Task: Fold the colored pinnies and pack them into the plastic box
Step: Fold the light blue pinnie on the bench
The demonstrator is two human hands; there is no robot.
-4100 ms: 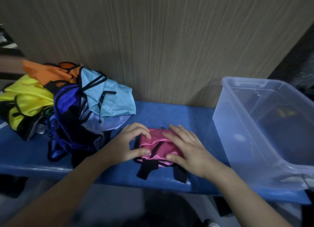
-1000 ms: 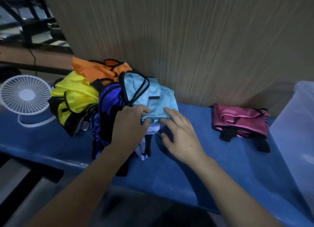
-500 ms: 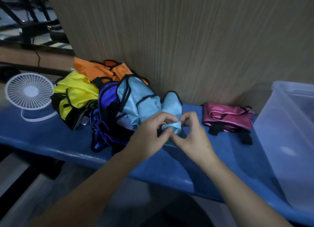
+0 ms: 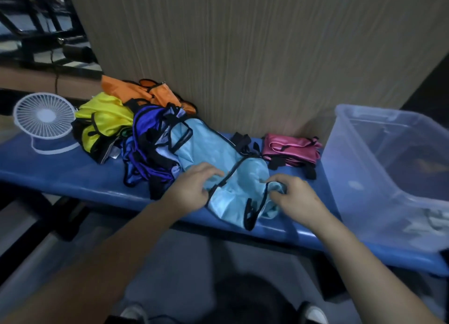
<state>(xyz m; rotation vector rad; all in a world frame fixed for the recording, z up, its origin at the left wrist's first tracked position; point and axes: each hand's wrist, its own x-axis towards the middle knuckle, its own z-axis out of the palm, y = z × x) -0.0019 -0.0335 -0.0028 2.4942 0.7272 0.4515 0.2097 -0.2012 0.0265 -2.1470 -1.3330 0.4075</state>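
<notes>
A light blue pinny [image 4: 240, 178] with black trim lies stretched across the blue bench [image 4: 73, 173], its lower end hanging over the front edge. My left hand [image 4: 194, 187] grips its left edge and my right hand [image 4: 291, 197] pinches its right edge. A folded pink pinny [image 4: 291, 148] lies at the back of the bench, between the blue one and the clear plastic box [image 4: 349, 168] on the right. Unfolded pinnies are heaped at the left: dark blue [image 4: 148, 141], yellow [image 4: 102, 122] and orange [image 4: 148, 93].
A small white fan [image 4: 45, 119] stands on the bench's left end. A wood-grain wall [image 4: 243, 56] rises right behind the bench. Dark racks show at the far left. The floor lies below the bench's front edge.
The light blue pinny has been pulled out of the heap toward me. My hands, close together half a second ago, have moved apart and spread the cloth.
</notes>
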